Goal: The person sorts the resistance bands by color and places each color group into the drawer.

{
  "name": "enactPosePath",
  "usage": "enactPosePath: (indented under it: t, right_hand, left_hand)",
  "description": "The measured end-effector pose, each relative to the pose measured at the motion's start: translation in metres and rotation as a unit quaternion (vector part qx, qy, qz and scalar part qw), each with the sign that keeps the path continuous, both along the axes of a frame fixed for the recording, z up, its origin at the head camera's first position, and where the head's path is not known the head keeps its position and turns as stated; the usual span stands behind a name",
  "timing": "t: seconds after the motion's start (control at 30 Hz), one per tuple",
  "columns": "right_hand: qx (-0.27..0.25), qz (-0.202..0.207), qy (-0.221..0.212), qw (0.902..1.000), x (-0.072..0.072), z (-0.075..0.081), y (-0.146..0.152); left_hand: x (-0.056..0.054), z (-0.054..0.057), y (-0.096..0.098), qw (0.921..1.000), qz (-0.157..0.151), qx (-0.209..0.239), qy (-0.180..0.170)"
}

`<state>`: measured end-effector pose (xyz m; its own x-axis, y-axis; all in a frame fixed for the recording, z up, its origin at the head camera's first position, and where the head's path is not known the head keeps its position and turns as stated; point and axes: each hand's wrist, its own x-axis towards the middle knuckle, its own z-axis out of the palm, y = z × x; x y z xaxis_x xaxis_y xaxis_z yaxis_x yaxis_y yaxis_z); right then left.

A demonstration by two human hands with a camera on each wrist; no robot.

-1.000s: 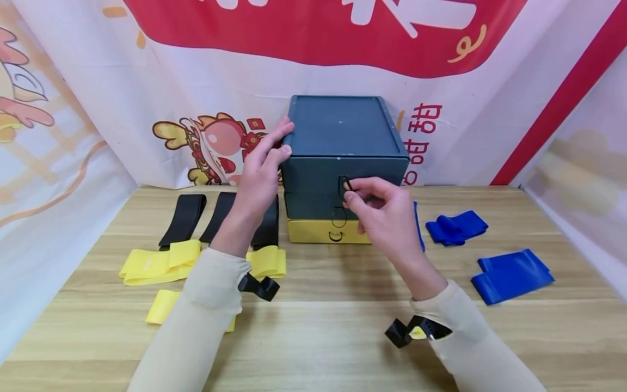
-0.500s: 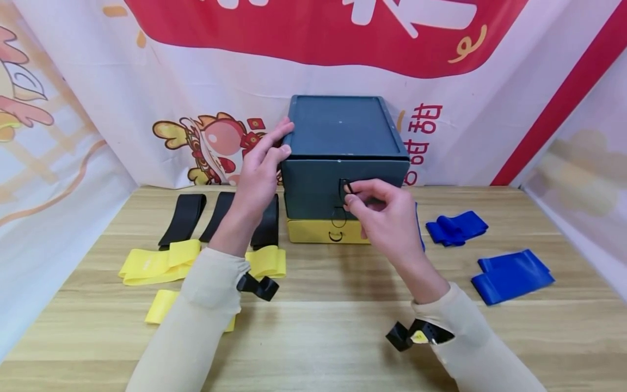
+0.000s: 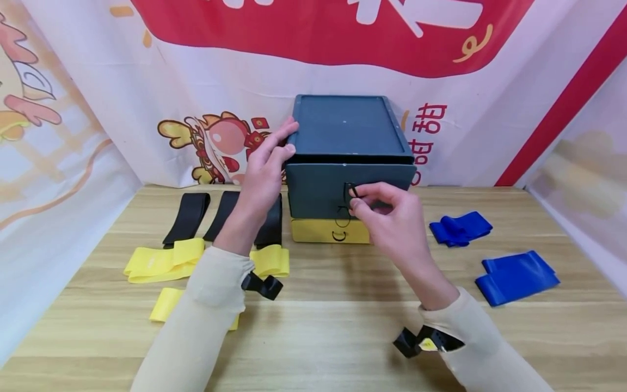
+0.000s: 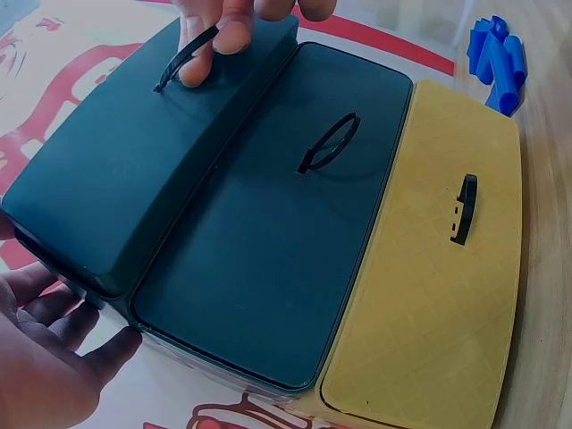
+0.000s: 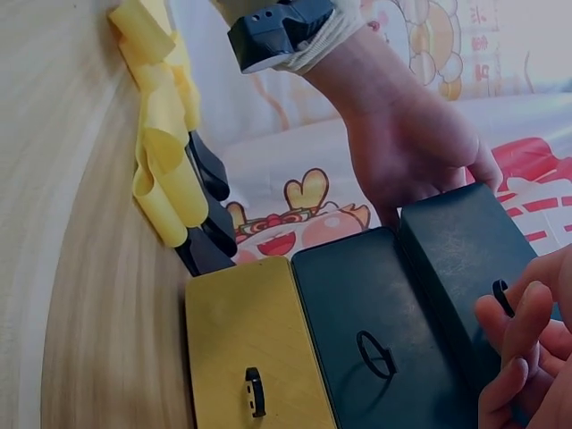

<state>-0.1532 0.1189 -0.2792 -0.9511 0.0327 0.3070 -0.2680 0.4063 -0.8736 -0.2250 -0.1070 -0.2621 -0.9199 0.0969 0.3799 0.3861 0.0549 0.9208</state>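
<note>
A drawer box (image 3: 345, 128) stands at the back of the table, with two dark teal drawers above a yellow drawer (image 3: 315, 231). My right hand (image 3: 397, 223) pinches the black loop handle (image 4: 186, 55) of the top drawer (image 3: 313, 188), whose front juts out past the middle drawer (image 4: 268, 241). A dark gap shows between the top drawer and the lid. My left hand (image 3: 264, 174) rests with extended fingers against the left side and top edge of the box. Black loops also hang on the middle and yellow drawers.
Black bands (image 3: 187, 218) and yellow bands (image 3: 164, 261) lie folded on the left of the wooden table (image 3: 313, 348). Folded blue bands (image 3: 516, 276) lie on the right. A printed white and red cloth (image 3: 220, 81) hangs directly behind the box.
The top drawer has slid out a little toward me, with my right hand drawing back on its loop. The gap under the lid has widened. My left hand stays at the box's side.
</note>
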Motion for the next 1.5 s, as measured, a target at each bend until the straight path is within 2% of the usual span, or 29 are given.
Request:
enactPosePath:
  t: [0.4, 0.77, 1.07, 1.5]
  right_hand:
    - [-0.017, 0.019, -0.011, 0.9996, 0.018, 0.003, 0.004]
    - [-0.001, 0.026, -0.011, 0.9996, 0.038, 0.004, 0.008]
    - [0.0, 0.026, -0.001, 0.9996, 0.045, 0.003, 0.009]
    - [0.004, 0.03, -0.015, 0.9994, 0.05, 0.003, 0.011]
  left_hand:
    - [-0.001, 0.0, 0.001, 1.0, -0.002, -0.004, 0.004]
    - [-0.001, 0.0, 0.001, 1.0, -0.001, 0.0, 0.002]
    - [-0.002, 0.002, 0.001, 1.0, 0.001, -0.004, 0.002]
    - [-0.003, 0.001, 0.001, 1.0, 0.004, -0.006, -0.001]
